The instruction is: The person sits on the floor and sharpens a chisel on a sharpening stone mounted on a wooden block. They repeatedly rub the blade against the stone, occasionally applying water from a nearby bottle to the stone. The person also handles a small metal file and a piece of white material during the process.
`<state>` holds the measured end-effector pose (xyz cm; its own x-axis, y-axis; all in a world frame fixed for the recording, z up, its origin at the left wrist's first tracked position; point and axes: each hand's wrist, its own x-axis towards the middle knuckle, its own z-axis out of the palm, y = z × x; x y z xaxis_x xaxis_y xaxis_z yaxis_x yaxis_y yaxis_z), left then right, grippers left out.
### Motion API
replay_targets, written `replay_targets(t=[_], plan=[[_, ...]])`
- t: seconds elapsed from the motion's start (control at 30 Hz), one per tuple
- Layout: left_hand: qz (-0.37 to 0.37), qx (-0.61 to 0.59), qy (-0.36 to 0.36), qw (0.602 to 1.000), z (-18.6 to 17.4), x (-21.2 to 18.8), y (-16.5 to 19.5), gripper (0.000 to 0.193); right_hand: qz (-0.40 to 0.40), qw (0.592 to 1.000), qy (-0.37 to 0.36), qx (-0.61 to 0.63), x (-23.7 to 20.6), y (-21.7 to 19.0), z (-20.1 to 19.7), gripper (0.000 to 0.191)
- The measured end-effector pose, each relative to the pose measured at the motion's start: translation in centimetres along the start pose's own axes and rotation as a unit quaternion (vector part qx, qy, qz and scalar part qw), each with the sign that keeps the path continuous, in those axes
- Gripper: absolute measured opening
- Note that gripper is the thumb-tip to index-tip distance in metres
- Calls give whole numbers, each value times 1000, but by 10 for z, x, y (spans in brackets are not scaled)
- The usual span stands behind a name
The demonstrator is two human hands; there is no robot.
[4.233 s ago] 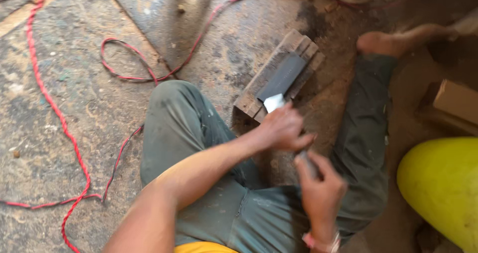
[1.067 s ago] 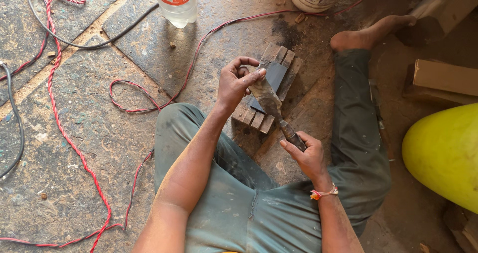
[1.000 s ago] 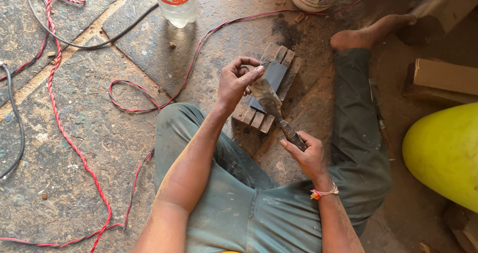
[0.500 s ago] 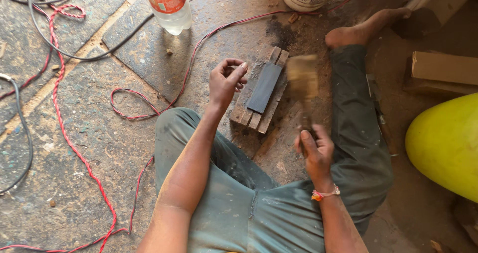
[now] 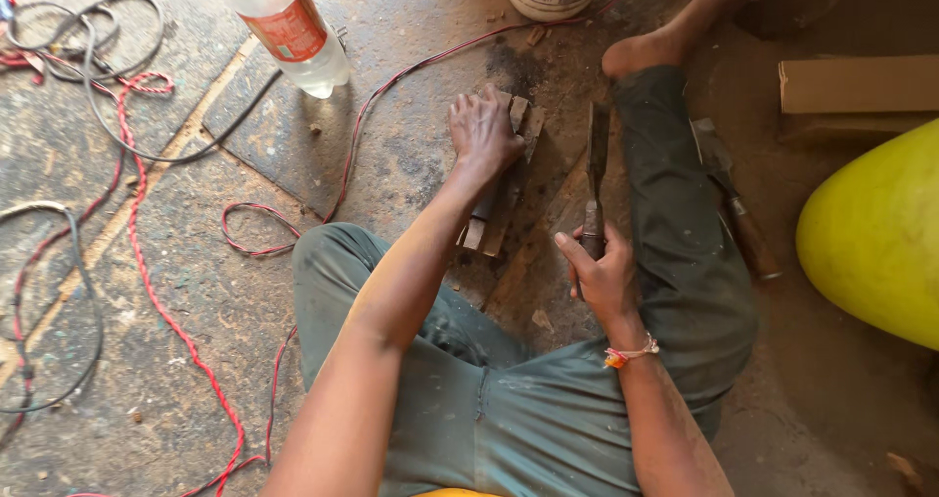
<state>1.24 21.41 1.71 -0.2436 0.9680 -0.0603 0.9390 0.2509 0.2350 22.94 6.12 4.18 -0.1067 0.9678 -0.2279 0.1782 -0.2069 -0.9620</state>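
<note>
Someone's sitting on a dusty concrete floor (image 5: 147, 292), red wires (image 5: 156, 292) snaking across the left side. The left hand (image 5: 481, 130) is lying flat, palm down, on the wooden block (image 5: 504, 213) mid-frame; the right hand (image 5: 602, 277) is gripping a chisel (image 5: 595, 179) just right of it. A plastic bottle (image 5: 289, 29) is lying top left, and a yellow tank (image 5: 875, 233) is crowding the right edge.

Dull metal chisel (image 5: 595, 179), rough wooden block (image 5: 509, 184), clear glossy plastic bottle (image 5: 293, 32), gritty matt stone floor (image 5: 147, 292)
</note>
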Motion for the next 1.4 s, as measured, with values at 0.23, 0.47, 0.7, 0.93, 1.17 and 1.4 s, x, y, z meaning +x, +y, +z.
replay_targets(t=[0.23,0.47,0.7,0.93,1.17,1.4], plan=[[81,-55,262,960,-28,-19,-8,76,15,1000,-12,16,-1,-3,-6,29],[122,-102,301,940,-43,-108,-32,69,22,999,-20,-22,-5,-11,-7,33],[53,-161,231,958,11,-170,-48,70,44,996,-22,-80,-4,-5,1,37],[34,-165,221,961,23,-157,-52,71,-79,968,-5,-240,4,19,9,39],[73,-153,168,971,9,-158,-62,64,-114,920,-42,-372,7,33,22,37],[245,-6,-59,968,-20,-117,-80,102,-96,909,-60,-400,14,31,30,36]])
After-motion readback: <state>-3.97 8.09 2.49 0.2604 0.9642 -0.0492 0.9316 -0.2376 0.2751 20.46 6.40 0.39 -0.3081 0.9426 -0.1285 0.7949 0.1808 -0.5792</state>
